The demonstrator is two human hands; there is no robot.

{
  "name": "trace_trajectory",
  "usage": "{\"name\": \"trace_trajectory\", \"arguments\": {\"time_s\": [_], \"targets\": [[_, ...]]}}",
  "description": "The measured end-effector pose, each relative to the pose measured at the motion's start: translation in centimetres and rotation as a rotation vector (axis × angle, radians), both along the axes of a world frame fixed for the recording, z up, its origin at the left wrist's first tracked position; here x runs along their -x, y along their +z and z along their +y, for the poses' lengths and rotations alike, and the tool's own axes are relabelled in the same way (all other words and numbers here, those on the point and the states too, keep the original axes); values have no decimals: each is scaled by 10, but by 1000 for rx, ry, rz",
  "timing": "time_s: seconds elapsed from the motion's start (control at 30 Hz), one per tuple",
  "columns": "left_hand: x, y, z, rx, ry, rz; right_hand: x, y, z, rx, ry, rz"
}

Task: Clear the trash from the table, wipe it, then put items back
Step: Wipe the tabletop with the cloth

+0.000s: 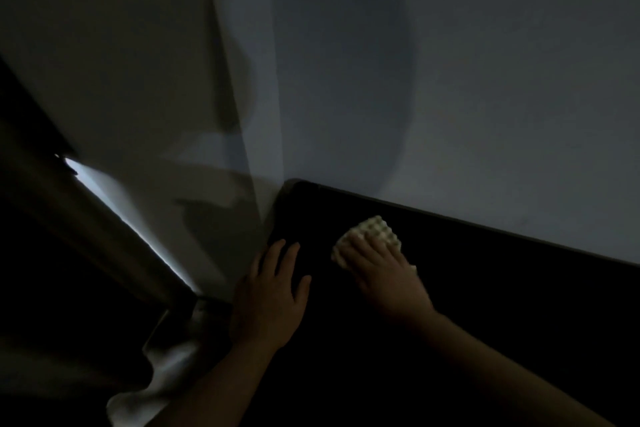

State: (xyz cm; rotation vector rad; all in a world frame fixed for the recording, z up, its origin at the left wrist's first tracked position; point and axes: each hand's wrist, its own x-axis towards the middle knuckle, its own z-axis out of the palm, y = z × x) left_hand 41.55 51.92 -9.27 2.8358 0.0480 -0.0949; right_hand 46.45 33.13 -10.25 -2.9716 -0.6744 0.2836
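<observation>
Low in the frame, our right hand (pixel 381 274) presses flat-fingered on the pale cloth (pixel 379 230) atop the dark table (pixel 502 305). Our left hand (pixel 273 295) rests spread, holding nothing. The wall (pixel 485 80) is behind and a curtain (pixel 86 236) hangs at left.

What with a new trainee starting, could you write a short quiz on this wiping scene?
1. True or false: the left hand lies flat on the table.
2. Which hand presses the cloth? A: left. B: right.
3. Fill in: the cloth lies close to the ____ behind the table.

Key: 1 true. 2 B, the right hand. 3 wall.
</observation>
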Motion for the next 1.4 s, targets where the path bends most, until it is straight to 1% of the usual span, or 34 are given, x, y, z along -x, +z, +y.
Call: {"name": "trace_trajectory", "arguments": {"time_s": [0.03,0.07,0.13,0.17,0.2,0.23,0.27,0.3,0.33,0.37,0.43,0.47,0.53,0.57,0.6,0.7,0.77,0.9,0.97,1.07,1.13,1.2,1.3,1.4], "targets": [[1,2,-1,44,38,8,-9,1,-12,2,-19,-21],[1,4,-2,79,101,2,-17,5,-23,-36,-115,-38],[-1,1,-2,75,196,48,-27,9,-32,-153,-490,-28],[-3,0,-2,70,222,53,-29,12,-24,-162,-622,-36],[-3,0,-2,73,241,67,-26,16,-8,-139,-681,-26],[-5,0,-1,89,269,60,-20,15,10,-127,-643,-18],[-7,1,0,123,310,68,-12,14,24,-121,-511,-21],[-9,3,1,170,358,94,-6,11,32,-104,-334,-57],[-10,5,3,211,409,132,-6,6,31,-80,-214,-50],[-11,7,3,228,447,157,-11,3,23,-59,-151,-46],[-12,12,2,230,472,175,-27,8,9,-42,-169,-46],[-12,13,1,237,477,180,-34,12,7,-67,-246,-31],[-13,14,0,230,484,187,-48,11,17,-155,-497,33],[-13,13,-1,222,492,189,-54,14,32,-172,-559,51],[-13,14,-1,210,502,193,-58,16,48,-184,-560,68],[-13,13,-2,186,522,181,-57,14,84,-140,-355,60],[-15,10,-2,192,539,166,-61,13,90,-118,-233,41],[-18,5,-2,270,559,147,-74,13,95,-87,-10,34],[-17,5,-3,272,558,136,-82,14,96,-72,42,52],[-15,6,-4,257,553,121,-87,11,93,-122,-10,60],[-15,6,-3,280,560,115,-83,10,89,-161,-86,44],[-16,7,-5,311,571,114,-73,9,76,-156,-172,12],[-16,7,-7,309,592,109,-57,6,23,-121,-327,-2],[-16,5,-7,342,581,78,-35,6,-43,-126,-566,-10]]}}
